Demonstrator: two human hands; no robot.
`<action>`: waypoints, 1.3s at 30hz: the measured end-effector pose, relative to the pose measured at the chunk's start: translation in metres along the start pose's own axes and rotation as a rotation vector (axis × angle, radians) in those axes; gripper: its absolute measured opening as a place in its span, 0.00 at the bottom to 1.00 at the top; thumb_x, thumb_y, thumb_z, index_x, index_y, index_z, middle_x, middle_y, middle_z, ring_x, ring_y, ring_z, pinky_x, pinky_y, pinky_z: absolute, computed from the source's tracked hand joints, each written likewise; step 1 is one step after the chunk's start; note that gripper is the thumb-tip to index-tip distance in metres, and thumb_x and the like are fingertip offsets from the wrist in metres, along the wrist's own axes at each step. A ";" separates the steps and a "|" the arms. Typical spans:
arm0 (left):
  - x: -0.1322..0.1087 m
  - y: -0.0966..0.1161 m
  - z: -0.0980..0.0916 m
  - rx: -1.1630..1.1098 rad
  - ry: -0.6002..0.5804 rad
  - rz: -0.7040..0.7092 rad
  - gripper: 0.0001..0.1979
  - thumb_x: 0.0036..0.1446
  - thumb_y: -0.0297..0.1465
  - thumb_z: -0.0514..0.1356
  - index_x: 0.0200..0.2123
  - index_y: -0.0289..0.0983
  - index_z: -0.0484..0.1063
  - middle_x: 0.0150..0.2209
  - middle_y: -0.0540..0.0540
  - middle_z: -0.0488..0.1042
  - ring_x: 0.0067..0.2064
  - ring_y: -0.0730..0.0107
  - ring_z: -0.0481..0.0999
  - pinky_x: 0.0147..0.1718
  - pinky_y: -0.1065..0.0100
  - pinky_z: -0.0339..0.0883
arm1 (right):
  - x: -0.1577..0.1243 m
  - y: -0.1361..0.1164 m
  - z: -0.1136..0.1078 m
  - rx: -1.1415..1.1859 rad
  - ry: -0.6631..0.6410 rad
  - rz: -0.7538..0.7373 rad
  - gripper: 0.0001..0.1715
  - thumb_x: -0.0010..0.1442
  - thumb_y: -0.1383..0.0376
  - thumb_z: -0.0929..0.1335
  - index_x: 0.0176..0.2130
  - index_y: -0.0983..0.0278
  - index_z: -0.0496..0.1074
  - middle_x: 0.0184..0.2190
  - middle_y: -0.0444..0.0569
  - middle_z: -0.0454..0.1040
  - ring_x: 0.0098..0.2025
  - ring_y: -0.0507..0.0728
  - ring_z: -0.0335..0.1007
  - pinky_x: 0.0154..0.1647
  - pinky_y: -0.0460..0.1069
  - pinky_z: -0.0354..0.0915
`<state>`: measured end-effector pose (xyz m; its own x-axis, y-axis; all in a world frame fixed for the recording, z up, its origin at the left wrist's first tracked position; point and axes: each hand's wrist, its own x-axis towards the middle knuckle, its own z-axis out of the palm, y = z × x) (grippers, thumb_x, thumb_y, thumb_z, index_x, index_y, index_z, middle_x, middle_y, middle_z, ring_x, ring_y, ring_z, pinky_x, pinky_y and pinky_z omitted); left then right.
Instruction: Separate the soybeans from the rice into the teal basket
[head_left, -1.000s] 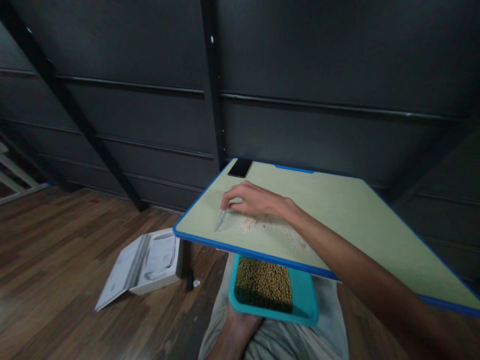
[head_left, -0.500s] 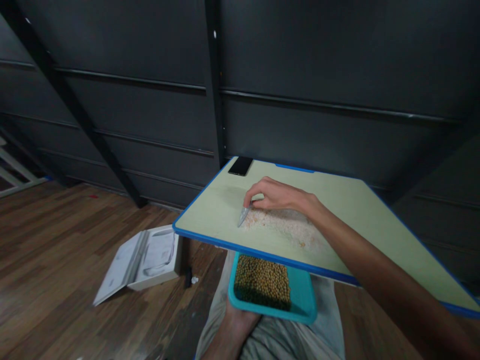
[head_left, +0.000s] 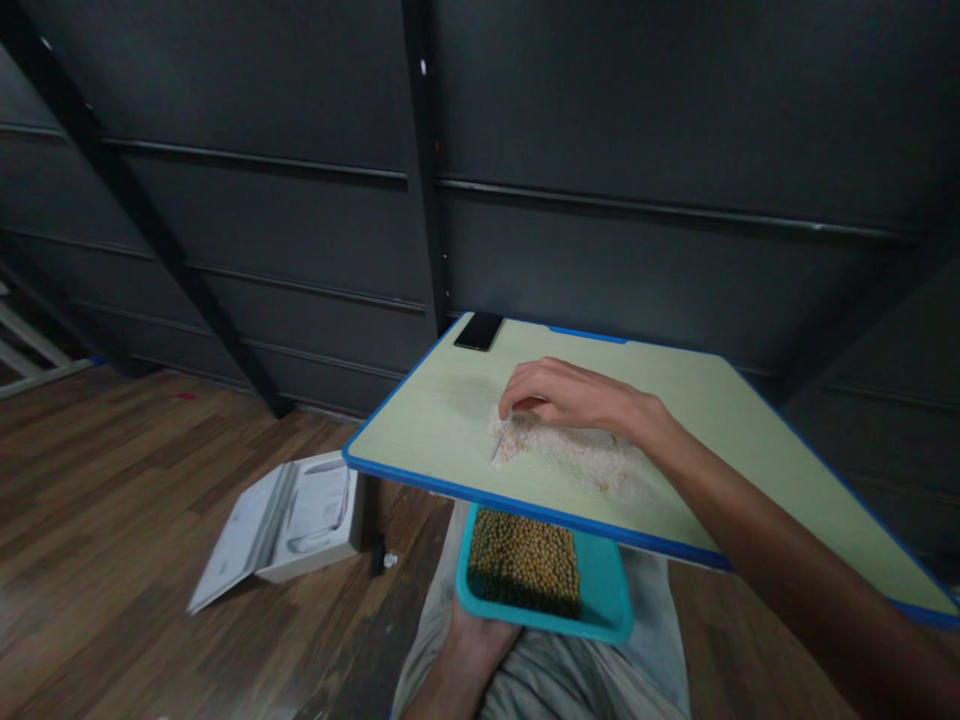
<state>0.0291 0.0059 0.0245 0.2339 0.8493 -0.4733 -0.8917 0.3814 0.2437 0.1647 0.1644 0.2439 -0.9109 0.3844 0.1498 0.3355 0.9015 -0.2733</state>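
My right hand is closed on a small pale flat scraper whose tip rests on the green table top. The tip touches the left end of a patch of pale crumbs or grains spread under my wrist. Below the table's near blue edge, a teal tray full of brownish beans sits over my lap. My left hand holds the tray from beneath, with its fingers hidden under it.
A black phone lies at the table's far left corner. An open white box lies on the wooden floor to the left, with a small dark object beside it. A dark panelled wall stands close behind the table.
My right hand has drawn the scraper from the table's left part rightward into the crumb patch, gathering the crumbs. The tray under the edge has stayed put.
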 end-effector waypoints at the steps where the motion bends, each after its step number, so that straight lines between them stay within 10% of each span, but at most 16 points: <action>1: 0.001 -0.001 -0.001 -0.044 -0.002 -0.013 0.23 0.62 0.29 0.48 0.46 0.51 0.82 0.35 0.52 0.89 0.59 0.57 0.81 0.66 0.51 0.65 | -0.003 -0.001 -0.001 0.006 0.007 0.001 0.18 0.63 0.77 0.68 0.45 0.60 0.82 0.44 0.49 0.82 0.48 0.58 0.76 0.52 0.53 0.66; 22: 0.008 -0.004 -0.014 -0.211 -0.049 -0.044 0.17 0.62 0.31 0.54 0.40 0.51 0.84 0.43 0.52 0.89 0.60 0.56 0.80 0.66 0.51 0.64 | -0.061 -0.015 -0.006 0.004 0.054 0.055 0.21 0.67 0.76 0.65 0.49 0.56 0.81 0.48 0.48 0.82 0.52 0.60 0.74 0.57 0.56 0.66; 39: 0.004 0.000 -0.012 -0.070 -0.021 0.006 0.20 0.64 0.34 0.51 0.31 0.50 0.83 0.41 0.51 0.89 0.62 0.53 0.78 0.67 0.48 0.62 | -0.064 -0.015 0.024 0.130 0.392 0.314 0.14 0.67 0.66 0.70 0.50 0.62 0.83 0.43 0.50 0.85 0.38 0.56 0.80 0.41 0.50 0.72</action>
<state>0.0253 0.0051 0.0124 0.2362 0.8592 -0.4539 -0.9178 0.3507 0.1863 0.2121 0.1217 0.2151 -0.6044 0.7005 0.3795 0.5229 0.7082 -0.4744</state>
